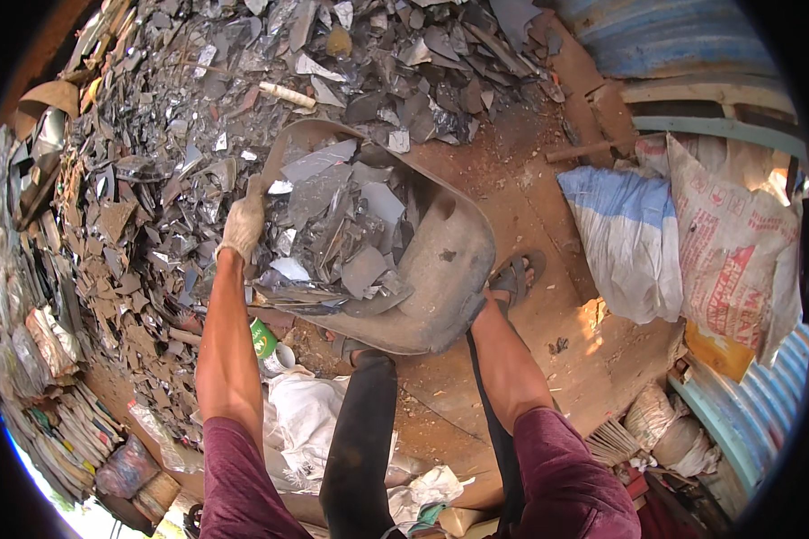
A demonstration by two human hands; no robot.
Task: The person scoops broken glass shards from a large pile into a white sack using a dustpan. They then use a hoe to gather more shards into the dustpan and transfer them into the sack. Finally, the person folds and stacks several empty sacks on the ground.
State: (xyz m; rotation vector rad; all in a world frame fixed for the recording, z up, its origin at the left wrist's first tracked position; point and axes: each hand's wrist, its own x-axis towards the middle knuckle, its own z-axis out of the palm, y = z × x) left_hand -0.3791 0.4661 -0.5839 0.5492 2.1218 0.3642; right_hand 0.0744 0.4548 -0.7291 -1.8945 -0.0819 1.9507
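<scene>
A worn grey plastic tub [449, 269] is held tilted in front of my legs. Flat, sharp-edged broken pieces [319, 202], dark and silvery like glass or mirror, are heaped toward its left side. My left hand [242, 226], in a pale knit glove, is closed on the tub's left rim. At the lower right edge of the tub my right forearm ends. My right hand is mostly hidden behind that edge, holding up this side.
A large pile of similar shards [180, 162] spreads left and ahead. Stuffed sacks [629, 242] lean by the corrugated wall at right. My sandalled foot [517, 274] stands on the brown floor [512, 377]. White sacking [306, 413] and a green cup [262, 340] lie near my legs.
</scene>
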